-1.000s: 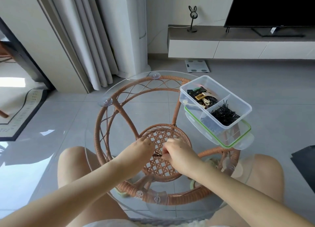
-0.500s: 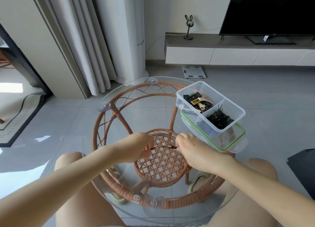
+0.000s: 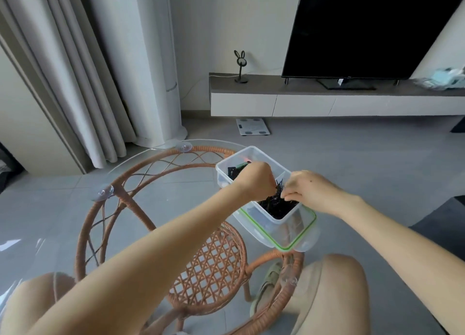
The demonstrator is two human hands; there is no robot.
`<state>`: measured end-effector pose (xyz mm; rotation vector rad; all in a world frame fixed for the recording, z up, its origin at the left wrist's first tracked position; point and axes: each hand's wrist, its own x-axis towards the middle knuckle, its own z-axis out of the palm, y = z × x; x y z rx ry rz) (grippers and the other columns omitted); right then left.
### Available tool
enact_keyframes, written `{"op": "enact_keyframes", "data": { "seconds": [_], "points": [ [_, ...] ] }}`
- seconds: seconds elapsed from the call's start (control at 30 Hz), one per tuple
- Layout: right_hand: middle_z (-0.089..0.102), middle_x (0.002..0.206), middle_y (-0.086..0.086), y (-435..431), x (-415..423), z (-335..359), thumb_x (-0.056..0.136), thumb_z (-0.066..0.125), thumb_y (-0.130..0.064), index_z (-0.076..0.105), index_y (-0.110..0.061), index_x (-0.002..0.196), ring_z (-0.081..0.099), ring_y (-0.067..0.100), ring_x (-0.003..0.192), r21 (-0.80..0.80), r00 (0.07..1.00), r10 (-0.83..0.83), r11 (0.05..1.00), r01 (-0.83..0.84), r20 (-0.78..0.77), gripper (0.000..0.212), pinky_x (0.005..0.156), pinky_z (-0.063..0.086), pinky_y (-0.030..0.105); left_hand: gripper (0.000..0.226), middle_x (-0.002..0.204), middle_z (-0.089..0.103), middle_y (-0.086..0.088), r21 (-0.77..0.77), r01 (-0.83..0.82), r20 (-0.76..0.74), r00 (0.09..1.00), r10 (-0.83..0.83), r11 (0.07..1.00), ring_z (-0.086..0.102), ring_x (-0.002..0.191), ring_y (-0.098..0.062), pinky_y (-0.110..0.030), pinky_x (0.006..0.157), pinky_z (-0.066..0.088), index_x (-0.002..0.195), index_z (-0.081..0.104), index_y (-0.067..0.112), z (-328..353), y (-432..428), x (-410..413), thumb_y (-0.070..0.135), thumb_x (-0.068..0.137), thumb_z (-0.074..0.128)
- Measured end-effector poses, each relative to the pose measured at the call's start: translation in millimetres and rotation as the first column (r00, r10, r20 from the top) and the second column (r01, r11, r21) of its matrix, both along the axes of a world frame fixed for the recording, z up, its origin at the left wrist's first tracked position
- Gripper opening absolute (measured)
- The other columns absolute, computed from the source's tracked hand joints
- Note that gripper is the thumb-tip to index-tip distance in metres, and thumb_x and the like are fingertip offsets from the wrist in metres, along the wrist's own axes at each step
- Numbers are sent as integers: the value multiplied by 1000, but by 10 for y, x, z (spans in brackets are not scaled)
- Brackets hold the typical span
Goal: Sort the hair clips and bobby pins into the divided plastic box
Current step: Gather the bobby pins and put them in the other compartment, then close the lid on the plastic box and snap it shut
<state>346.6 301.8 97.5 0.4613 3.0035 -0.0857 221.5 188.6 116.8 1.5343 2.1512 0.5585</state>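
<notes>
Grip unclear, right hand (image 3: pixel 312 191) over bobby pins (image 3: pixel 276 207).

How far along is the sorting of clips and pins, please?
Probably nearly done. Done: bobby pins fill the near compartment of the box, hair clips lie in the far one. In hand: left hand and right hand reach into the pin compartment; whether either holds a pin is hidden. Remaining: no loose pieces show on the glass table; the lid lies under the box.

open-topped box (image 3: pixel 222 180), left hand (image 3: pixel 254 181), right hand (image 3: pixel 310 188) crowding near compartment
</notes>
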Motion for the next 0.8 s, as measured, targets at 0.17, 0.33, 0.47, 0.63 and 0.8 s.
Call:
{"op": "enact_keyframes", "data": {
  "seconds": [0.17, 0.33, 0.47, 0.63, 0.8],
  "points": [
    [71, 87, 1, 14, 197, -141, 85, 59, -10, 73, -16, 91, 59, 25, 87, -47, 929, -170, 985, 163, -328, 17, 66, 40, 27, 21, 80, 67, -15, 31, -101, -145, 984, 104, 994, 57, 67, -29, -34, 66, 53, 72, 66, 8, -191, 248, -88, 6, 87, 51],
    [69, 98, 8, -387, 317, -279, 83, 57, -48, 45, -14, 132, 63, 31, 94, -249, 713, -601, 799, 548, -360, 61, 75, 46, 35, 35, 121, 55, -14, 170, -393, -359, 829, 428, 904, 51, 112, -32, -40, 92, 43, 123, 52, 10, -385, 134, -558, 12, 87, 51],
    [70, 82, 13, -646, 161, -378, 88, 52, -30, 4, -23, 146, 65, 17, 52, -750, 549, -832, 409, 521, -72, 76, 48, 50, 26, 32, 106, 66, -17, 83, -405, -108, 905, 412, 911, 55, 82, -28, -32, 65, 43, 107, 60, 4, -378, 30, -735, -4, 84, 38],
    [68, 87, 15, -882, 67, -315, 85, 45, -12, 7, -21, 147, 63, 23, 65, -655, 531, -813, 539, 530, -239, 73, 56, 50, 32, 24, 82, 65, -11, 145, -367, -166, 907, 388, 919, 55, 67, -27, -26, 45, 38, 90, 63, 3, -153, -379, -861, -3, 85, 41],
    [63, 66, 9, -1294, -129, -145, 88, 44, -15, 7, -27, 146, 62, 21, 57, -627, 695, -656, 682, 377, -294, 69, 48, 49, 33, 25, 90, 70, -16, 136, -536, 29, 843, 537, 833, 69, 74, -34, -47, 70, 59, 94, 67, 1, 21, -1249, -1072, -1, 85, 43]
  ]
}}
